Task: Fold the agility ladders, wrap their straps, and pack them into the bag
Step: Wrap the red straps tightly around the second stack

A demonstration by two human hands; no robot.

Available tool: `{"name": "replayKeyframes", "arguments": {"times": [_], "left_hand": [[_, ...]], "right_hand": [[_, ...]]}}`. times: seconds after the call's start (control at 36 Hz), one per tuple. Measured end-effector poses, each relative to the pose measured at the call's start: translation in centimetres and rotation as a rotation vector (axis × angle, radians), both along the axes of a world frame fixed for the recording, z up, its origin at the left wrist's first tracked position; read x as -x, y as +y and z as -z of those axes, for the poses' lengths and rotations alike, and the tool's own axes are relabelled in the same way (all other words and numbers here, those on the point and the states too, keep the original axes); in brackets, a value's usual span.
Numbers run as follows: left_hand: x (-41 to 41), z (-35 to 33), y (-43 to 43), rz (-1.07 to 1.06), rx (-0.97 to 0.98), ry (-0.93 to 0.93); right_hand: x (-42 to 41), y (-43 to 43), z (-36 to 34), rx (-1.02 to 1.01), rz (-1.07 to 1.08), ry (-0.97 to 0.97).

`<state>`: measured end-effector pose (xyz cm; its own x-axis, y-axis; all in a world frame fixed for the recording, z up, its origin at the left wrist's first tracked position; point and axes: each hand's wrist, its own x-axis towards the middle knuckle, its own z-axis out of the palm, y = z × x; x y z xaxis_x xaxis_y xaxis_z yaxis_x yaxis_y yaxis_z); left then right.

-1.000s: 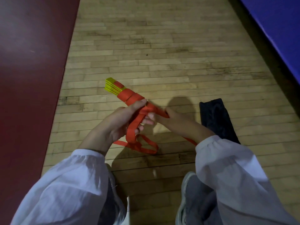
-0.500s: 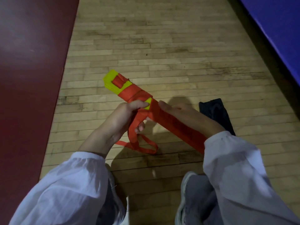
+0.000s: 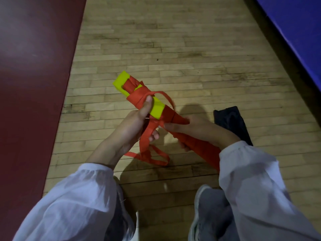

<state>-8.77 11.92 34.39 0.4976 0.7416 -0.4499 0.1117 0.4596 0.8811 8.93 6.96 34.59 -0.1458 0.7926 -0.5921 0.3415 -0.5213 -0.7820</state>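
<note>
Ladder bundle (image 3: pixel 157 108): left hand (image 3: pixel 129 126) clamps wrap under thumb, right hand (image 3: pixel 199 131) grasps lower end; bag (image 3: pixel 231 122) at three o'clock. Advise pulling strap (image 3: pixel 147 136) taut.

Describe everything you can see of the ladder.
The ladder is folded into a flat stack of yellow, plastic-looking rungs, partly wound in orange webbing straps. It is held tilted above the wood floor, far end up-left. The left hand grips its middle, the right hand its wrapped near end; loose loops hang below.
</note>
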Motion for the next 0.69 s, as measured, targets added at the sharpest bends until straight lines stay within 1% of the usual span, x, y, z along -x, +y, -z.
{"name": "replayKeyframes", "arguments": {"times": [0.08,0.14,0.19,0.25,0.31,0.36,0.5,0.61,0.69], "left_hand": [[-0.4,0.5,-0.2,-0.060,-0.023,-0.019],[-0.6,0.7,-0.3,-0.111,-0.005,-0.046],[-0.8,0.8,-0.2,-0.186,0.088,-0.123],[-0.7,0.8,0.1,-0.246,0.241,-0.196],[-0.4,0.9,0.4,-0.272,0.364,-0.255],[-0.1,1.1,0.6,-0.257,0.423,-0.276],[0.3,1.0,1.0,-0.183,0.453,-0.203],[0.5,0.8,1.0,-0.192,0.350,-0.056],[0.4,0.6,0.9,-0.178,0.311,0.010]], "right_hand": [[0.0,-0.1,0.1,-0.007,0.036,0.003],[0.1,-0.1,0.2,0.004,0.055,0.011],[0.2,0.1,0.3,0.011,0.056,0.013],[0.2,0.1,0.4,0.012,0.046,0.010],[0.2,0.0,0.5,0.003,0.024,0.003],[0.1,0.0,0.8,-0.001,0.014,-0.005],[0.0,0.2,1.3,-0.020,0.031,-0.038],[0.1,0.2,1.7,-0.068,0.062,-0.055],[-0.1,0.3,2.4,-0.107,0.086,-0.104]]}}
